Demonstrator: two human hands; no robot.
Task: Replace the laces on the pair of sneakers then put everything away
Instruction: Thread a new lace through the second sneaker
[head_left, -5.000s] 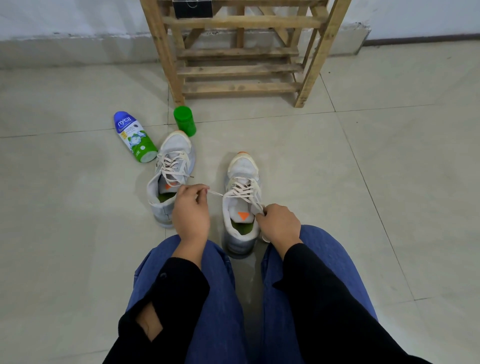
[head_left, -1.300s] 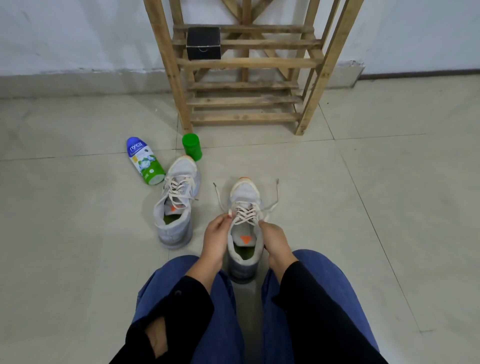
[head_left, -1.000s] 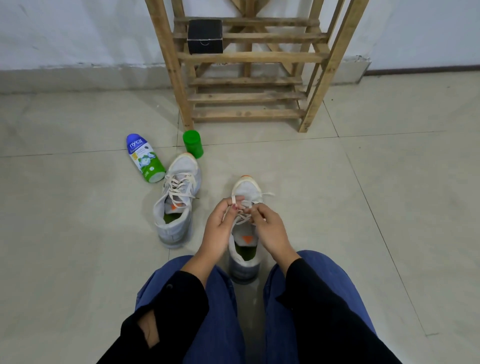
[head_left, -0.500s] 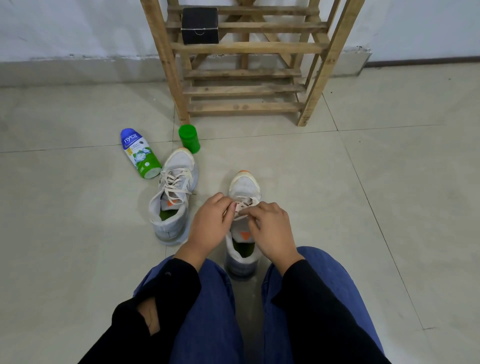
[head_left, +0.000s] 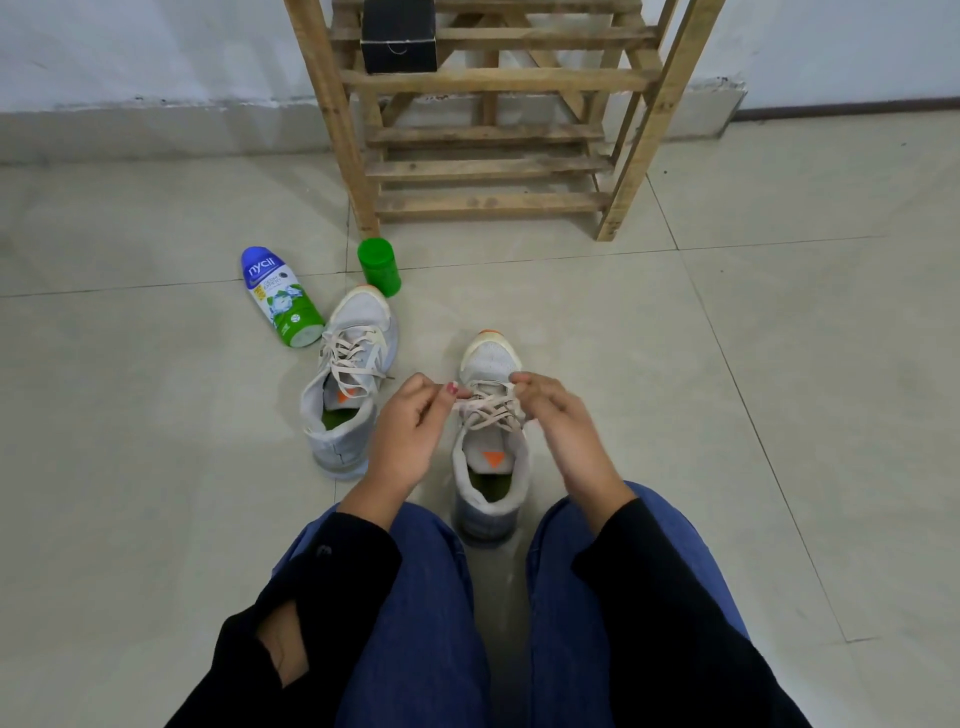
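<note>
Two grey sneakers with cream laces stand on the tiled floor. The right sneaker (head_left: 490, 467) sits between my knees, toe pointing away. My left hand (head_left: 410, 431) pinches one end of its lace (head_left: 488, 408) at the left side of the lacing. My right hand (head_left: 558, 415) pinches the other end at the right side. The lace ends run across the top of the lacing between my fingers. The left sneaker (head_left: 348, 384) stands laced, a little to the left and apart from my hands.
A blue-and-green powder bottle (head_left: 280, 296) lies on its side left of the left sneaker. A green cap (head_left: 379, 266) stands by the leg of a wooden rack (head_left: 488, 130), which holds a black box (head_left: 399, 36). My jeans-clad knees frame the near sneaker.
Five seconds ago my hands pulled the lace ends out sideways; since then they came together over the lacing. In the last half second they have drawn slightly apart, still holding the lace ends.
</note>
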